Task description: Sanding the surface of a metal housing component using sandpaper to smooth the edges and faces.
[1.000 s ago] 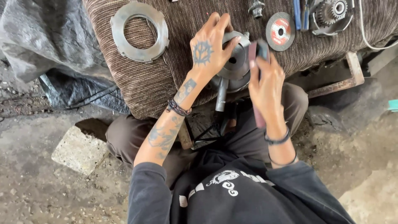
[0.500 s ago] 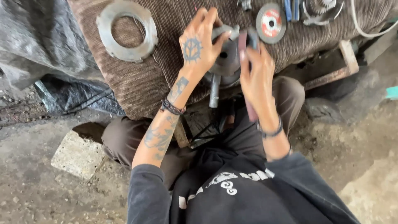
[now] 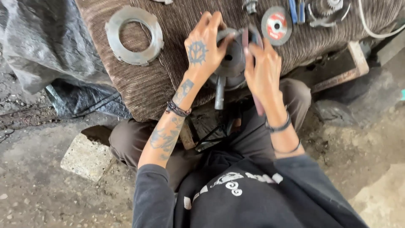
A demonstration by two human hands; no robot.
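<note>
At the near edge of the brown ribbed cloth [image 3: 168, 80], both hands are on a round grey metal part [image 3: 231, 59] with a centre hole and a short shaft [image 3: 220, 96] hanging off its underside, past the cloth edge. Left hand [image 3: 204, 46]: fingers spread, curled over the part's left rim, gripping it. Right hand [image 3: 263, 69]: fingers together, closed round a slim reddish tool [image 3: 246, 39] held flat against the right side of the part; its lower end sticks out below the wrist. Can't tell what kind of tool it is.

On the cloth, well left of the hands: a flat grey metal ring [image 3: 134, 34]. Just right of the hands: a small cutting disc [image 3: 276, 25] with a red label. Beyond it, blue-handled tools [image 3: 296, 10] and a toothed metal assembly [image 3: 327, 9], partly cut off by the frame. White cable [image 3: 371, 29] at far right.

Person is sitting low over bare ground; a concrete block [image 3: 86, 156] lies beside the left knee, grey plastic sheeting [image 3: 38, 46] at left.
</note>
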